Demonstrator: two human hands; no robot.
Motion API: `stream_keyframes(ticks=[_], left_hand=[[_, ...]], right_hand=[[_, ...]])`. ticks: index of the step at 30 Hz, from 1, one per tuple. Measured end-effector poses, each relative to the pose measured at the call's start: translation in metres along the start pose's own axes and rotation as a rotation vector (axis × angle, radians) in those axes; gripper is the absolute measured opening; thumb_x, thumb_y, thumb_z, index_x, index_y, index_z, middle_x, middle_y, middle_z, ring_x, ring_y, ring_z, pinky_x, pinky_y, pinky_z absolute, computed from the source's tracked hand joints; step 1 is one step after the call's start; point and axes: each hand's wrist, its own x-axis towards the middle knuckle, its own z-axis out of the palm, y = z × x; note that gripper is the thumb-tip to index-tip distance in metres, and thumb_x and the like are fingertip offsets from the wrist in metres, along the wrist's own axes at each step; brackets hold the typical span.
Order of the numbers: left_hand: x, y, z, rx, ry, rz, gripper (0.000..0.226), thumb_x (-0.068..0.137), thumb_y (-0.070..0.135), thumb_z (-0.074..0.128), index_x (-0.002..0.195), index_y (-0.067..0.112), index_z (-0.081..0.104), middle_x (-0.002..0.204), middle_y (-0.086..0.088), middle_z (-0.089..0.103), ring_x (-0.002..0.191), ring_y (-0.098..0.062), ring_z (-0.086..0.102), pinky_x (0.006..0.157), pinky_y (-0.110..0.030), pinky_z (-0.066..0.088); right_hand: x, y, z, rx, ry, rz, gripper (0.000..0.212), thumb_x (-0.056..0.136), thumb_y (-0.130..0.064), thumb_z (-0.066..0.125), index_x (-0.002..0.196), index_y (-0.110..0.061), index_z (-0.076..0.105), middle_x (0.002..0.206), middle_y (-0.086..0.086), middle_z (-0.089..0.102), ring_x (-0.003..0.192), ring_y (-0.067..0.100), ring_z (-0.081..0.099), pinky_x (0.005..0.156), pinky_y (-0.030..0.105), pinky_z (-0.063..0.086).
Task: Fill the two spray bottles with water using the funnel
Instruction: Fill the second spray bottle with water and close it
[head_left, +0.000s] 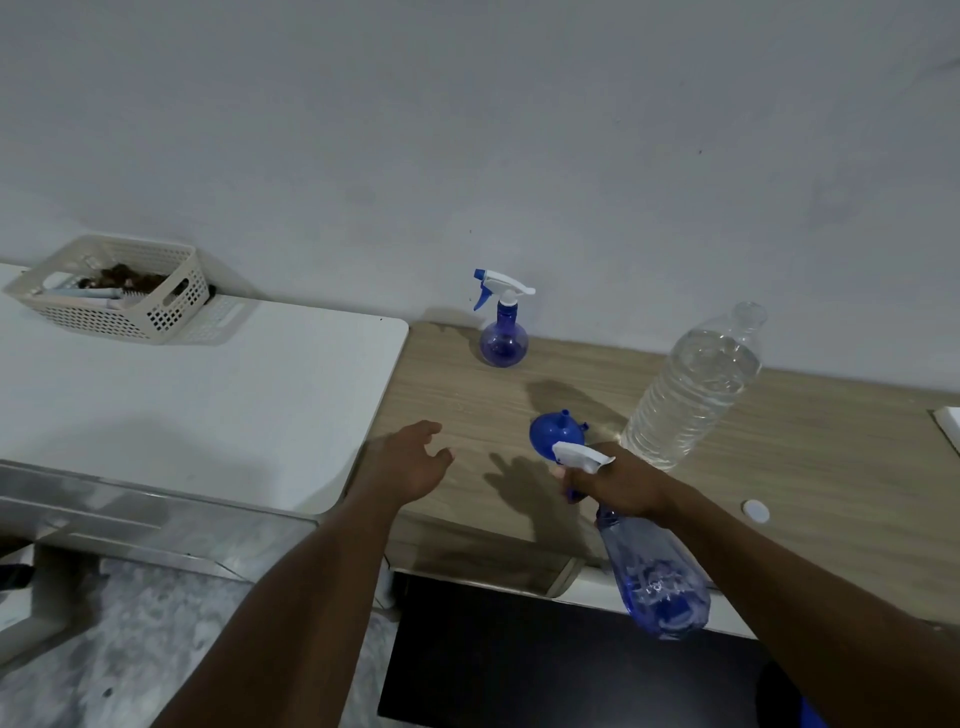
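The right hand (621, 480) grips one sprayer (649, 566) by its neck, near the funnel (553, 434); the left hand (410, 462) hangs open, empty. Its cap probably needs unscrewing next. The other sprayer (503, 325) stands behind the funnel, the water bottle (696, 387) just beside it.

On the counter (779, 467) we see one spray bottle (503, 332) at the back by the wall, with the funnel (550, 431) nearer us. The water bottle (696, 389) stands right of the funnel, its cap (756, 511) further right.

No legible text or labels anywhere.
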Motion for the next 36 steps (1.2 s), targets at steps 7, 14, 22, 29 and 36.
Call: stream_keyframes(ticks=[7,14,22,29,36], left_hand=[[0.001,0.0,-0.006,0.046,0.001,0.01,0.053,0.093,0.033,0.063,0.144,0.027,0.049,0.143,0.0,0.055,0.128,-0.018,0.053,0.095,-0.022,0.035],[-0.001,0.003,-0.006,0.047,-0.017,0.016,0.053,0.092,0.031,0.063,0.144,0.027,0.048,0.143,0.001,0.055,0.127,-0.018,0.054,0.095,-0.022,0.036],[0.004,0.015,-0.014,0.064,-0.003,0.044,0.054,0.09,0.032,0.064,0.142,0.029,0.05,0.14,0.001,0.058,0.124,-0.018,0.056,0.1,-0.027,0.041],[0.019,0.048,-0.032,0.004,0.052,0.131,0.053,0.091,0.02,0.065,0.142,0.017,0.052,0.14,-0.005,0.057,0.128,-0.02,0.054,0.099,-0.023,0.036],[0.039,0.082,-0.049,-0.018,0.081,0.171,0.053,0.088,0.022,0.065,0.14,0.02,0.055,0.137,0.0,0.059,0.124,-0.015,0.056,0.096,-0.02,0.036]], right_hand=[[-0.003,0.003,-0.004,-0.004,0.058,0.03,0.054,0.08,-0.066,0.063,0.081,-0.012,0.072,0.076,0.006,0.075,0.078,0.023,0.072,0.082,0.037,0.056],[-0.005,0.0,0.0,-0.014,0.098,0.016,0.04,0.093,-0.046,0.063,0.08,-0.008,0.068,0.069,0.006,0.074,0.072,0.021,0.071,0.075,0.033,0.053],[-0.006,-0.053,-0.024,0.013,0.247,-0.202,0.016,0.081,-0.036,0.064,0.082,-0.021,0.059,0.075,-0.004,0.064,0.068,0.011,0.056,0.067,0.036,0.045],[-0.003,-0.131,-0.083,-0.093,0.436,-0.377,0.014,0.081,-0.033,0.079,0.076,-0.024,0.07,0.067,-0.001,0.067,0.059,0.01,0.056,0.061,0.029,0.047],[0.032,-0.175,-0.143,-0.424,0.52,-0.262,0.02,0.081,-0.023,0.079,0.089,-0.007,0.071,0.082,0.006,0.067,0.074,0.021,0.058,0.066,0.031,0.045]])
